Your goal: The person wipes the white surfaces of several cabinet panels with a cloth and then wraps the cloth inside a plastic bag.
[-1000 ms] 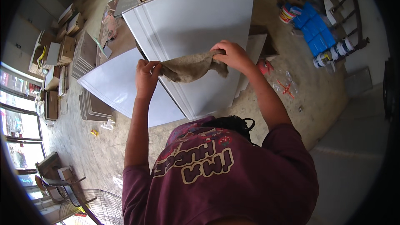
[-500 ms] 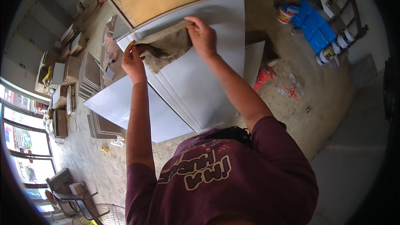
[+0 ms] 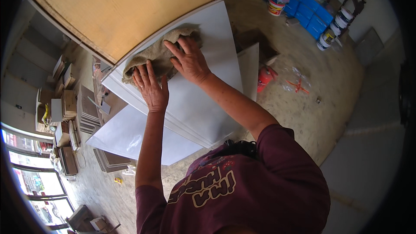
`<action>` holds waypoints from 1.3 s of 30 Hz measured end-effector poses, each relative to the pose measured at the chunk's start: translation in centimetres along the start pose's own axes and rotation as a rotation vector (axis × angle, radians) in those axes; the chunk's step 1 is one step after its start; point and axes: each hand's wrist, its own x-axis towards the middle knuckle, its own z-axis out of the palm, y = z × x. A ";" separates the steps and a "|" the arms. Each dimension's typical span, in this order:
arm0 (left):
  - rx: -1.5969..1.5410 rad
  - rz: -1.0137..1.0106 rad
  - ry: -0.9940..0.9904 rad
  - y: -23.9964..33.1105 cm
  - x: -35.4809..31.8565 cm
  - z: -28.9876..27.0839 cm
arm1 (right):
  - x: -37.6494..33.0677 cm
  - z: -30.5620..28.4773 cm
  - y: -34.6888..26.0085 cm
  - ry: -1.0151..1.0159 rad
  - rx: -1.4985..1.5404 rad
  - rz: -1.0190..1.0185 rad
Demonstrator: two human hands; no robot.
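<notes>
A brown-grey cloth (image 3: 158, 54) lies crumpled on the upper part of a pale grey panel (image 3: 208, 99). My left hand (image 3: 150, 87) presses on the cloth's left end, its fingers stretched out and apart. Farther right, my right hand (image 3: 189, 60) rests with spread fingers on the other end of the cloth. Some fingertips sink into the folds and are partly hidden. Beyond the cloth, the grey panel meets a light wooden board (image 3: 125, 8).
A second white sheet (image 3: 143, 132) extends left below the panel. Stacked boards (image 3: 89, 110) and cartons stand at the left. On the right are a red fire extinguisher (image 3: 265, 78), blue boxes (image 3: 310, 12), a bucket (image 3: 276, 6) and several paint tins (image 3: 334, 28).
The cloth was held up stretched between both hands; now it is down on the panel with my hands flat over it. The view has shifted, so the wooden board shows more.
</notes>
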 end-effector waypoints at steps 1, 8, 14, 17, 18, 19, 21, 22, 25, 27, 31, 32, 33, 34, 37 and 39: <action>0.029 0.014 -0.019 0.4 0.2 0.0 | 0.0 -0.4 0.5 -0.016 0.009 0.016; 0.014 0.139 -0.020 3.8 4.6 1.2 | 1.9 -2.6 4.9 0.098 -0.042 0.057; 0.037 0.207 -0.147 6.7 4.9 2.8 | -0.7 -3.2 8.0 0.097 -0.068 0.182; 0.069 0.278 -0.206 7.5 4.0 4.1 | -3.1 -3.3 9.3 0.118 -0.044 0.259; 0.073 0.298 -0.252 7.8 3.2 4.6 | -4.2 -3.6 9.7 0.089 -0.056 0.275; 0.081 0.315 -0.298 8.0 2.3 4.9 | -5.6 -3.5 9.8 0.060 -0.038 0.315; 0.087 0.305 -0.450 8.3 0.1 5.2 | -8.8 -3.2 9.9 0.002 -0.001 0.393; 0.091 0.316 -0.495 8.2 -1.1 5.4 | -10.3 -2.9 9.9 -0.025 0.042 0.434; 0.119 0.337 -0.647 7.4 -4.9 6.8 | -14.6 -2.0 9.8 -0.041 0.083 0.501; 0.113 0.336 -0.674 7.5 -6.1 7.0 | -16.1 -1.8 9.9 -0.049 0.108 0.533; 0.105 0.333 -0.630 7.3 -5.2 6.9 | -15.0 -1.3 9.0 0.028 0.103 0.585; 0.142 0.337 -0.610 7.0 -5.0 6.4 | -13.8 -1.3 8.8 0.062 0.118 0.588; 0.171 0.347 -0.586 6.9 -4.4 6.0 | -12.6 -1.3 8.9 0.091 0.123 0.547; 0.163 0.330 -0.566 7.3 -3.6 5.4 | -11.4 -1.5 9.2 0.118 0.123 0.505; 0.126 0.266 -0.440 6.8 -1.5 4.3 | -7.4 -2.3 8.1 0.161 0.105 0.381; 0.103 0.239 -0.323 6.0 -0.4 3.2 | -4.7 -2.0 7.3 0.174 0.177 0.312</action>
